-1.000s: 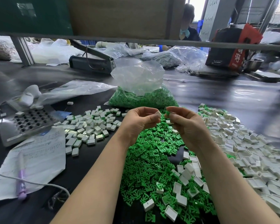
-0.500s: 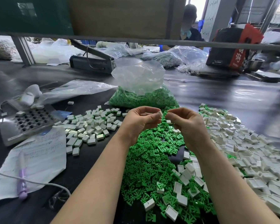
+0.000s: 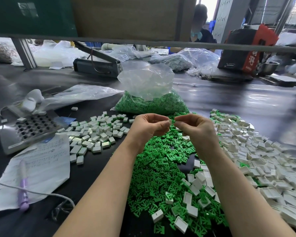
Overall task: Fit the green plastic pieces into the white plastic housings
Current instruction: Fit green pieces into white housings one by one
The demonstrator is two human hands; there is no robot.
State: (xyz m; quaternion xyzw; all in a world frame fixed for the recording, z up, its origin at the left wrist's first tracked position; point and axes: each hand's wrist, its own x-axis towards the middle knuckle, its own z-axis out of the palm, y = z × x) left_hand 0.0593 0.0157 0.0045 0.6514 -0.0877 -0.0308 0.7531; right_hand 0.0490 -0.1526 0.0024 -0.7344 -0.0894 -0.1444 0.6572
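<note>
My left hand (image 3: 149, 128) and my right hand (image 3: 194, 128) meet fingertip to fingertip above the table's middle. My right fingers pinch a small green piece (image 3: 173, 121). My left fingers curl round a white housing (image 3: 169, 120), of which only a sliver shows. Beneath my hands spreads a heap of loose green pieces (image 3: 161, 168). A wide pile of empty white housings (image 3: 256, 154) lies to the right. A cluster of white housings with green inside (image 3: 96, 132) lies to the left.
A plastic bag of green pieces (image 3: 152, 100) stands just behind my hands. At the left are a metal block with holes (image 3: 31, 129), a written sheet (image 3: 41, 166), a purple pen (image 3: 24, 190) and a cable (image 3: 41, 194). A person sits beyond the overhead rail.
My hands have drawn together, so the fingertips now touch with the green piece between them. The hands have also risen slightly.
</note>
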